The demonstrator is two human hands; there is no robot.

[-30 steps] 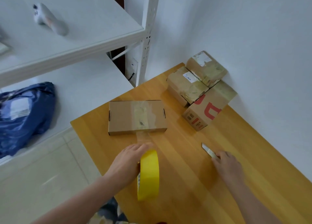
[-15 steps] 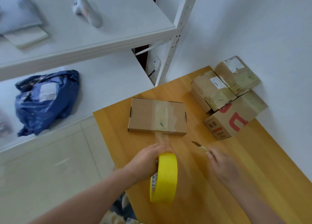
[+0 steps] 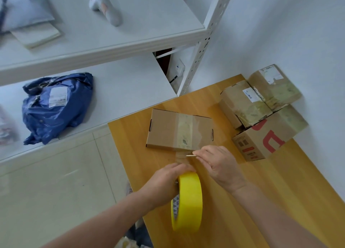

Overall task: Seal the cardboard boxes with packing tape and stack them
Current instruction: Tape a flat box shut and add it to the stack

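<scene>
Left hand (image 3: 164,182) clamped round one tape roll (image 3: 189,201), right hand (image 3: 220,165) pinched on one blade (image 3: 190,155); four boxes (image 3: 168,130).

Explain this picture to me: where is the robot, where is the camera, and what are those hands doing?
There is no robot here: a person works with bare hands, and one wide camera worn on the head looks down at them. The left hand grips a yellow tape roll, held on edge. A strip of clear tape runs from it to the flat box on the wooden table. The right hand pinches a thin blade at that strip, probably to cut it. By the wall lies a red-printed box with a near small box and a far small box apparently on top of it, all taped. Left of the table, white shelves hold a blue bag.
</scene>
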